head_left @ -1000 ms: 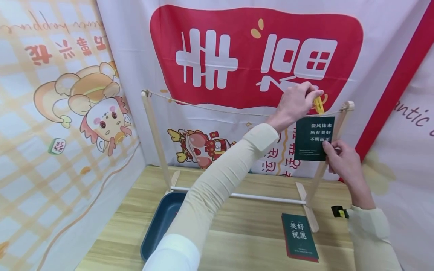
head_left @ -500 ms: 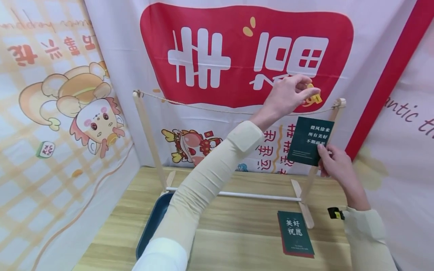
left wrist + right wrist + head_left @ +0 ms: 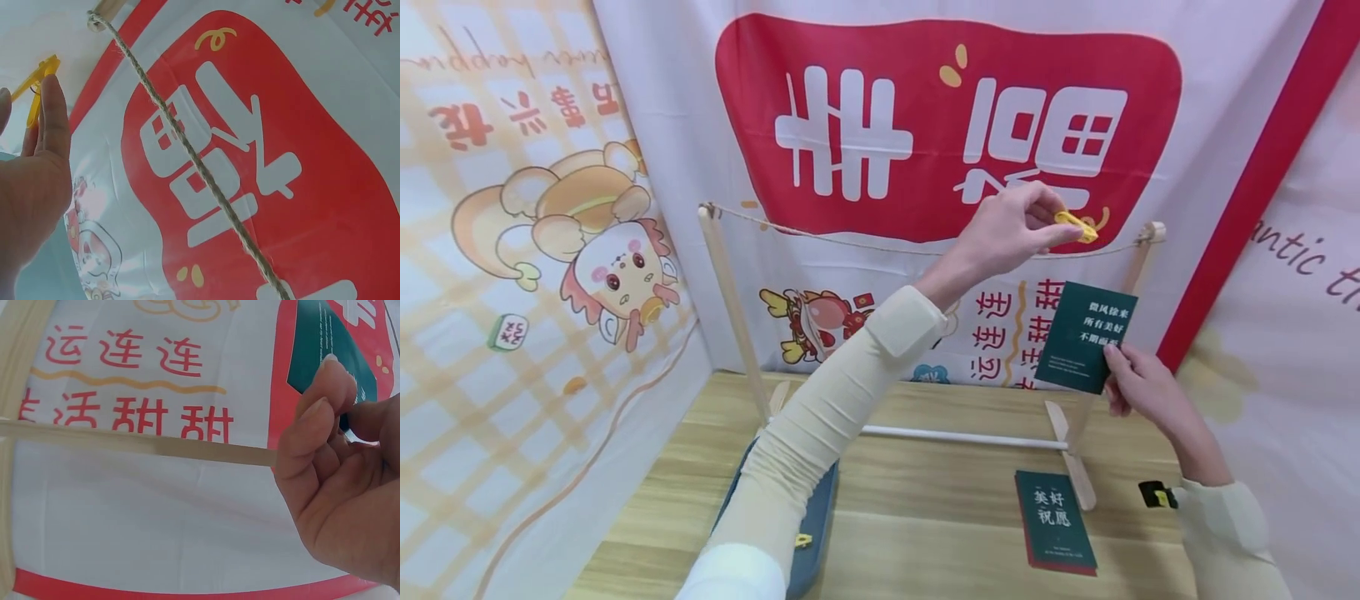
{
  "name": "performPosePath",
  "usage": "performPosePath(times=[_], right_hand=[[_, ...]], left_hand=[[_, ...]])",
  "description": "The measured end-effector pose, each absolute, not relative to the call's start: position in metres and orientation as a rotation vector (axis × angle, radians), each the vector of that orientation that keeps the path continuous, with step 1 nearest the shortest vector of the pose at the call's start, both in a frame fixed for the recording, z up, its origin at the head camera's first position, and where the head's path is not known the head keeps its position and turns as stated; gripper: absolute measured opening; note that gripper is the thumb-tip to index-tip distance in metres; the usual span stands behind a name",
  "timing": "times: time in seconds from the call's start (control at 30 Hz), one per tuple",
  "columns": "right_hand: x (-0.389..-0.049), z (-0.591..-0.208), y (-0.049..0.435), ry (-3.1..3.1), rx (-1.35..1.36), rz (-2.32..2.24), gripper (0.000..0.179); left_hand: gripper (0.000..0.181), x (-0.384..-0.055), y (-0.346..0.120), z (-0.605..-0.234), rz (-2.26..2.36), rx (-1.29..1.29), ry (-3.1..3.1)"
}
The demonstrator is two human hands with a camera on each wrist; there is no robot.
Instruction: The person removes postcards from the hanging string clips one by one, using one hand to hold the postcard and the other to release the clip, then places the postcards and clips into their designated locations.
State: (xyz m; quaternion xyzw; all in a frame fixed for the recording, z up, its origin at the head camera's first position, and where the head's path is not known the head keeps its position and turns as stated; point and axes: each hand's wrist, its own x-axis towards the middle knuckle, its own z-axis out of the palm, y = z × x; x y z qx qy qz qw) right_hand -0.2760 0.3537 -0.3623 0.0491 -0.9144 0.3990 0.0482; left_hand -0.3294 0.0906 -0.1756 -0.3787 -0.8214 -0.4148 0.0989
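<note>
Between thumb and fingers my left hand (image 3: pixel 1011 225) pinches a yellow clothespin (image 3: pixel 1077 227), just above the right part of the twine (image 3: pixel 865 242). In the left wrist view the clothespin (image 3: pixel 39 84) shows its two arms spread in a V at the fingertips. My right hand (image 3: pixel 1150 387) grips a dark green card (image 3: pixel 1086 333) with white writing by its lower right edge. The card is tilted, its top edge below the twine. From the right wrist, the card (image 3: pixel 328 353) sticks out past curled fingers. Twine runs between the two posts of a wooden rack (image 3: pixel 733 308).
A stack of green and red cards (image 3: pixel 1056 521) lies on the wooden table (image 3: pixel 925 517) near the rack's right foot. Under my left forearm stands a blue tray (image 3: pixel 822 508) with a yellow clothespin (image 3: pixel 803 541) in it. A printed cloth (image 3: pixel 925 50) hangs behind the rack.
My left hand has moved left with the clothespin, which has turned from upright to nearly level. The right hand has lowered and tilted the card, so it hangs farther below the twine.
</note>
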Motion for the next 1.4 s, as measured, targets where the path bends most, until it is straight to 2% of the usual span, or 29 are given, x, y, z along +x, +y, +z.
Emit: performPosePath(times=[0.37,0.67,1.07,1.4], right_hand=[[-0.265,-0.379,0.351,-2.846,0.184,1.272,0.051],[-0.26,-0.4,0.343,-2.861,0.186,1.329,0.049],[-0.25,-0.427,0.343,-2.946,0.263,1.525,0.042],[-0.241,-0.455,0.346,-3.018,0.328,1.667,0.045]], left_hand=[[0.036,-0.32,0.055,-0.192,-1.244,-1.148,-2.362],[0.045,-0.314,0.027,-0.201,-1.224,-1.124,-2.351],[0.034,-0.308,-0.003,-0.22,-1.288,-1.234,-2.273],[0.037,-0.297,-0.04,-0.254,-1.226,-1.209,-2.299]])
